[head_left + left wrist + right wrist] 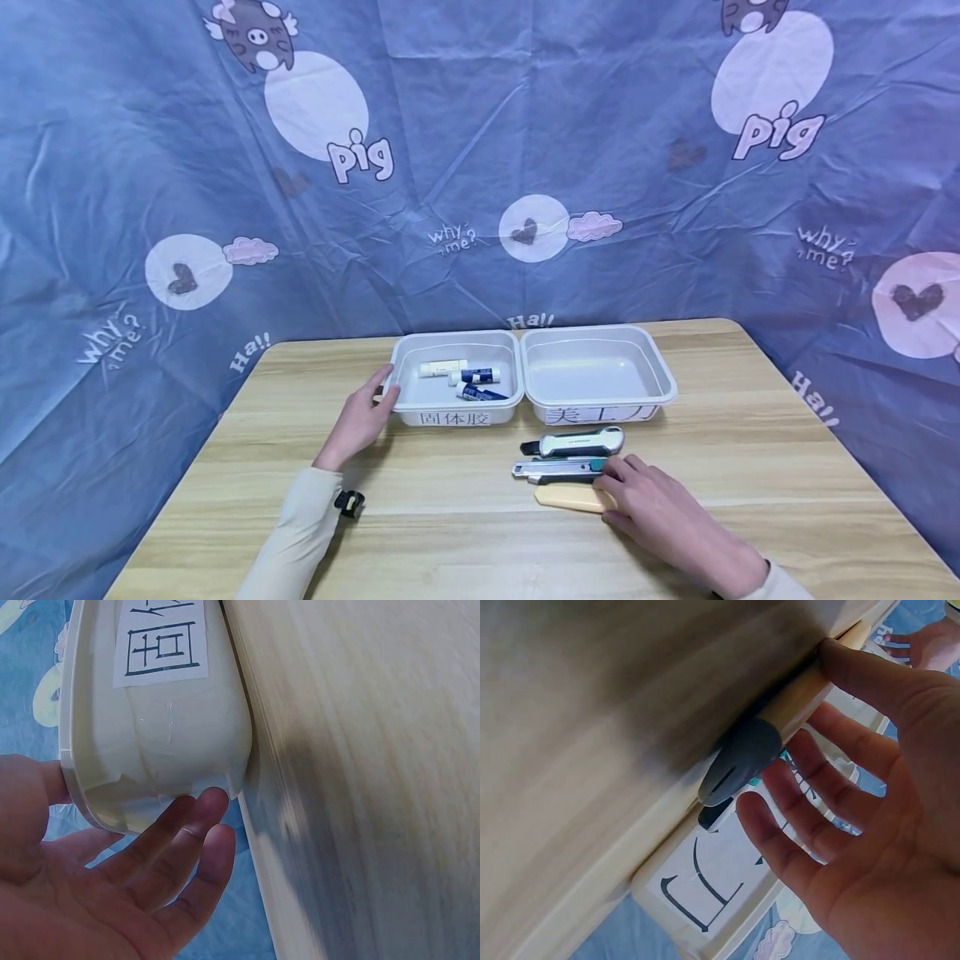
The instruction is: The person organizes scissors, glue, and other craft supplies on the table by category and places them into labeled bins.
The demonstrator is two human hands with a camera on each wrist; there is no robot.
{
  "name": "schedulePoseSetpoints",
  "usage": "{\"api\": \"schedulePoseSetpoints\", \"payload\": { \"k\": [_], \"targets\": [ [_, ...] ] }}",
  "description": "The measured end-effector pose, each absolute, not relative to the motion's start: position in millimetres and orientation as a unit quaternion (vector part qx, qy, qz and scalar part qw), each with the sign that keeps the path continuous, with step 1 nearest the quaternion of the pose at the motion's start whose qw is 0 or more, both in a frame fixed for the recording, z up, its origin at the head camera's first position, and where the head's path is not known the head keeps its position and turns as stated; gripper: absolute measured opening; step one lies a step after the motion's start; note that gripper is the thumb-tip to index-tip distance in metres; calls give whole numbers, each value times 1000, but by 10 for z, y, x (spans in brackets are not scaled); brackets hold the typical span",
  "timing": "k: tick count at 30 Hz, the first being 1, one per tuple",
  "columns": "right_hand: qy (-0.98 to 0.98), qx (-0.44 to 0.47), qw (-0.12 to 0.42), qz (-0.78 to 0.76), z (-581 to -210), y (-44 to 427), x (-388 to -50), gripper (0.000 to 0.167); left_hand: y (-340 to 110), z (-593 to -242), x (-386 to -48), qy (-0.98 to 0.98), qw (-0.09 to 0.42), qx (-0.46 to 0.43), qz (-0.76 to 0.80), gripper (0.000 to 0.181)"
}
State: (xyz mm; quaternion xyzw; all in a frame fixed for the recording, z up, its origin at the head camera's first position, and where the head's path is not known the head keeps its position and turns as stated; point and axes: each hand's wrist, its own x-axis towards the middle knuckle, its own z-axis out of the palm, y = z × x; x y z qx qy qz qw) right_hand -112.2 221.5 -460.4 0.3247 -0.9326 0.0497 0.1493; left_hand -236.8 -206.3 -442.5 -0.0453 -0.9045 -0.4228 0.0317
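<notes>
My left hand (362,421) holds the left corner of a white plastic tray (456,337), its thumb at the rim and fingers against the outer wall (172,742). Inside that tray lie several glue sticks (475,377), white and dark blue. On the table, my right hand (660,508) pinches a yellow utility knife (573,498) between thumb and fingers. The knife's dark end (742,761) shows in the right wrist view. Just beyond it lie a silver utility knife (555,469) with a green slider and a grey-and-black utility knife (581,442).
A second white tray (600,407) stands against the first one's right side. Paper labels with Chinese characters are on both fronts. The wooden table (450,533) ends at a blue printed cloth (450,167) hanging behind it.
</notes>
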Motion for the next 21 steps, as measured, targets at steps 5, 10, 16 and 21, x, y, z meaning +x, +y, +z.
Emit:
{"api": "schedulePoseSetpoints", "payload": {
  "k": [5,10,16,21],
  "targets": [
    [-935,323,142,39,-4597,2198,-1109,27,-2058,-4419,-2369,-905,29,-43,-423,55],
    [-945,305,111,37,-4564,2181,-1075,24,-2056,-4409,-2362,-905,32,-49,-422,55],
    [-944,304,114,54,-4569,2191,-1068,26,-2059,-4404,-2363,-905,32,-48,-421,55],
    [-944,305,112,53,-4561,2197,-1060,26,-2063,-4402,-2360,-905,31,-50,-421,55]
  ]
}}
